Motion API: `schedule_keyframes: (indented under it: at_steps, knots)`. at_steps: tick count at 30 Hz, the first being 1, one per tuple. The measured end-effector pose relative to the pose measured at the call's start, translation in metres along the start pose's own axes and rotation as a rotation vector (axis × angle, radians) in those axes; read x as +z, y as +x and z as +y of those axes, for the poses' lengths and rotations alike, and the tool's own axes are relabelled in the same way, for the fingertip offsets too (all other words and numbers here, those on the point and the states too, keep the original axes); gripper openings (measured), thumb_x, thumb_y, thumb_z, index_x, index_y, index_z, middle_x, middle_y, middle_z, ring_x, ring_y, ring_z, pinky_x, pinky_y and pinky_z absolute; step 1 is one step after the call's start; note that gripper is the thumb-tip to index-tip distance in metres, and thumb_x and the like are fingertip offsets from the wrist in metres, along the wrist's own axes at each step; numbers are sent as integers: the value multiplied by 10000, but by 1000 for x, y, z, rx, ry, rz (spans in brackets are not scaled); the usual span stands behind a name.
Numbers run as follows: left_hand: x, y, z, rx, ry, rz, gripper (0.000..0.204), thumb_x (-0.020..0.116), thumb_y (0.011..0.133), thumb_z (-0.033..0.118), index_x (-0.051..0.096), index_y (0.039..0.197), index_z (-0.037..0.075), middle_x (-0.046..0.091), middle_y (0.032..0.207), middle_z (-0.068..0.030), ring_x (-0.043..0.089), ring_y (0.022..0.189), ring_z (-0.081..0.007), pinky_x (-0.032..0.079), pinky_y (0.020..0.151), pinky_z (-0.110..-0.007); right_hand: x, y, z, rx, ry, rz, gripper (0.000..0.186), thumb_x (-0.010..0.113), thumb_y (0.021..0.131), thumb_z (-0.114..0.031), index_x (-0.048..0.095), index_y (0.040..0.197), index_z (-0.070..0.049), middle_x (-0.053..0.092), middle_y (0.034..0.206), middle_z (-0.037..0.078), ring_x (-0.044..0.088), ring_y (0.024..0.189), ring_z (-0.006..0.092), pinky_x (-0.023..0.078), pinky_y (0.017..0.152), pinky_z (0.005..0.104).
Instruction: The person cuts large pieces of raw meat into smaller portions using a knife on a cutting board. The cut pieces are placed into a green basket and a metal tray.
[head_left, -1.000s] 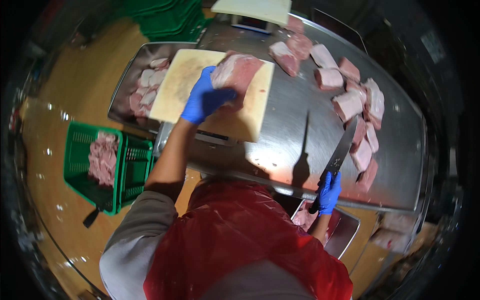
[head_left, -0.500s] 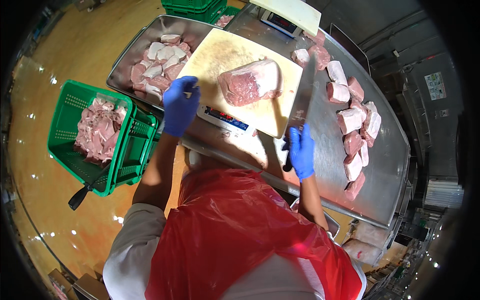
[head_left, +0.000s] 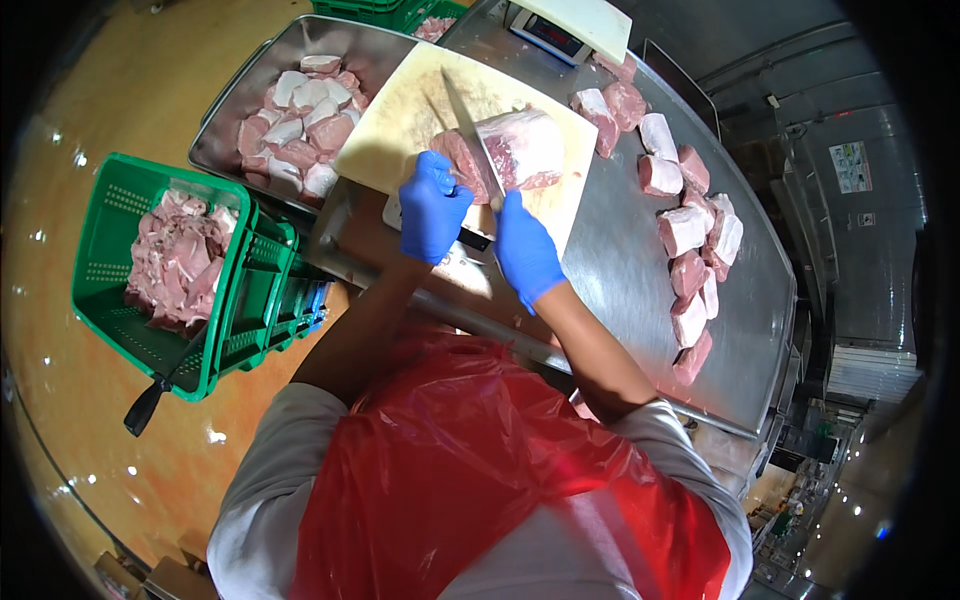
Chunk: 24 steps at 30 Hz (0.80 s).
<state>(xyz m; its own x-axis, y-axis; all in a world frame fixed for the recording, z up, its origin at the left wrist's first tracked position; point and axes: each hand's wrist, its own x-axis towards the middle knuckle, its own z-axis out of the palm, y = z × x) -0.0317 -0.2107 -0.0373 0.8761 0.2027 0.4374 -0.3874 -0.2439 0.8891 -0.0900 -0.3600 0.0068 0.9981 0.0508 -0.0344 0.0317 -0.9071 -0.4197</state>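
Observation:
My right hand (head_left: 527, 252), blue-gloved, grips a long knife (head_left: 468, 125) by its handle. The blade points away from me and slants left across the large raw meat block (head_left: 525, 145), over its left part; I cannot tell whether it has entered the meat. My left hand (head_left: 432, 212), also blue-gloved, is curled closed at the block's near left edge. Whether it touches the meat, or has anything inside its fingers, is unclear. Under the block is a pale cutting board (head_left: 395, 100). A scale display at the board's near edge is mostly covered by my hands.
Cut meat pieces (head_left: 690, 230) lie in a rough line on the steel table (head_left: 610, 300) at right. A metal tray (head_left: 225, 110) of pieces stands left of the board. Green crates (head_left: 90, 270) with trimmings are farther left. Another scale (head_left: 550, 40) stands at the back.
My right hand has brought the knife left, from beside the board to over the meat. My left hand has moved right, from the board's left edge to the block's near side.

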Motion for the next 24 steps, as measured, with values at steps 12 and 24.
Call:
schedule_keyframes:
  at_steps: [12, 24]
  knots:
    - [3, 11, 21, 36, 310, -86, 541, 822, 795, 235, 501, 1165, 4, 632, 970, -221, 667, 887, -396, 551, 806, -465, -143, -153, 2, 149, -218, -243, 217, 510, 991, -91, 432, 1166, 13, 639, 778, 324, 631, 714, 530, 482, 610, 598]
    - [-15, 24, -36, 72, -73, -169, 339, 774, 733, 40, 560, 992, 0, 657, 820, -161, 663, 708, -229, 552, 682, -382, -22, 20, -58, 18, -59, 60, 186, 482, 965, -72, 436, 1127, 6, 671, 870, 304, 671, 809, 492, 538, 712, 560]
